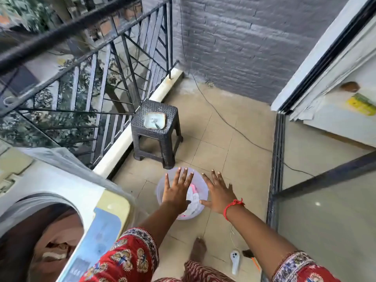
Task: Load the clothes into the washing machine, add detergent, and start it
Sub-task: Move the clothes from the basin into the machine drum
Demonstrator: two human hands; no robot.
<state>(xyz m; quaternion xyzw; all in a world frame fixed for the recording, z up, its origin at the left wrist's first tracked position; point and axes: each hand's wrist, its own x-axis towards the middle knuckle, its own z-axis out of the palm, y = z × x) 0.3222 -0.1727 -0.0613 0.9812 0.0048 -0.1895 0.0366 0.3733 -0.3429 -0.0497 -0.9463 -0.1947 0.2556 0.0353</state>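
A pale translucent bucket [160,186] stands on the tiled floor and holds pink and white clothes [193,195]. My left hand [176,189] hovers over the bucket's left side, fingers spread, holding nothing. My right hand [217,191] hovers at its right rim, fingers also apart, with a red thread around the wrist. The top-loading washing machine [61,186] is at the lower left. Its round opening [40,231] shows brownish clothes inside.
A dark plastic stool [157,133] with a small dish on top stands beyond the bucket, by the balcony railing [105,78]. A black cable [230,123] runs across the floor. A glass sliding door [278,151] is at the right. A white phone [235,261] lies near my foot.
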